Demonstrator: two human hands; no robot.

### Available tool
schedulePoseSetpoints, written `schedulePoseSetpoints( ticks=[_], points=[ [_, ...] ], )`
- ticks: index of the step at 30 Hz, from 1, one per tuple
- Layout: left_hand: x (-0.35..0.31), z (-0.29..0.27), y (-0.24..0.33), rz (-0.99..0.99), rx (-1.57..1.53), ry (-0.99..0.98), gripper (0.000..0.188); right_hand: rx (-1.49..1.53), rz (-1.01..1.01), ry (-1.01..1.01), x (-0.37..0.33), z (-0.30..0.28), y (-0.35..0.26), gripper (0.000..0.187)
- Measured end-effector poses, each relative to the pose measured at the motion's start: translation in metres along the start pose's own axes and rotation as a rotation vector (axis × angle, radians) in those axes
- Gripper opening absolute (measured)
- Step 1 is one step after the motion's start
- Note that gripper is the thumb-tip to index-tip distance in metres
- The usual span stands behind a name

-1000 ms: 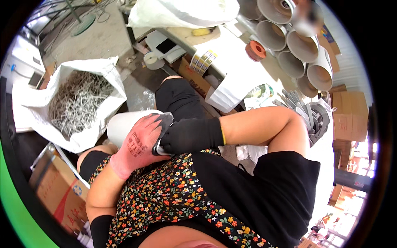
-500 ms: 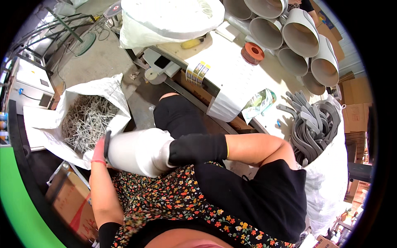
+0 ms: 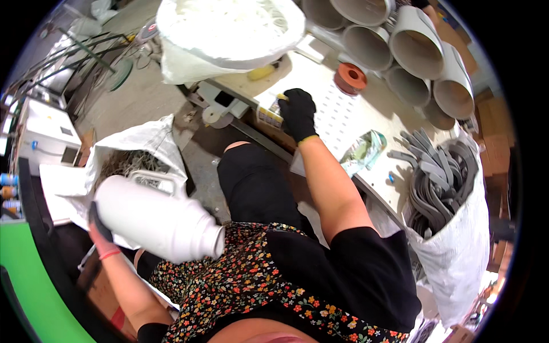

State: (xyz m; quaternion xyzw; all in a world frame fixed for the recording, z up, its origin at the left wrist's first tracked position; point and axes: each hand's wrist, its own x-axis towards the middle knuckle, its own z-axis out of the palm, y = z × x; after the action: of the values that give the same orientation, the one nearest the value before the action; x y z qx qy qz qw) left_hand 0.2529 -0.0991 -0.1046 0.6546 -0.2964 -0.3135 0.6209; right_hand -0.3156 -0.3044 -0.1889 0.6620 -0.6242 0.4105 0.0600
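Observation:
My left hand (image 3: 102,230), in a pink glove with dark fingers, grips the bottom end of a pale grey thermos jug (image 3: 150,216). The jug lies slantwise over my lap, its handle up and its neck toward the right. At the edge of the table, my right hand (image 3: 298,114) in a black glove has its fingers curled over a sheet of yellow and dark stickers (image 3: 269,116). The fingers partly cover the stickers. Beside that hand a white sheet with rows of small marks (image 3: 336,111) spreads over the tabletop.
A sack of metal rods (image 3: 128,162) stands at the left. On the table are a large white sack (image 3: 217,64), an orange tape roll (image 3: 350,78), a plastic packet (image 3: 366,150) and stacked grey cylinders (image 3: 416,48). Grey strap-like parts (image 3: 437,177) fill a sack at the right.
My right hand has left the jug's neck and reached forward to the stickers. The jug's neck has swung nearer to me, its handle now visible, while my left hand has shifted left with the base.

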Motion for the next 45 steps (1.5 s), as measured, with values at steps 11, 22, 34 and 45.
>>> schedulePoseSetpoints(
  ticks=[11,22,34,45],
  points=[
    [-0.021,0.03,0.04,0.121,0.02,-0.138,0.027,0.044,-0.256,-0.009,0.017,-0.036,-0.062,0.006],
    [-0.087,0.063,0.133,0.492,0.245,-0.205,0.026,1.526,0.388,-1.041,-0.019,-0.127,-0.32,0.01],
    [-0.052,0.019,0.061,0.811,0.355,-0.007,0.027,1.921,0.578,-1.12,-0.026,-0.076,-0.31,0.007],
    [-0.053,0.025,0.104,0.292,0.02,-0.111,0.028,1.87,0.552,-0.866,-0.015,-0.113,-0.295,0.012]
  ],
)
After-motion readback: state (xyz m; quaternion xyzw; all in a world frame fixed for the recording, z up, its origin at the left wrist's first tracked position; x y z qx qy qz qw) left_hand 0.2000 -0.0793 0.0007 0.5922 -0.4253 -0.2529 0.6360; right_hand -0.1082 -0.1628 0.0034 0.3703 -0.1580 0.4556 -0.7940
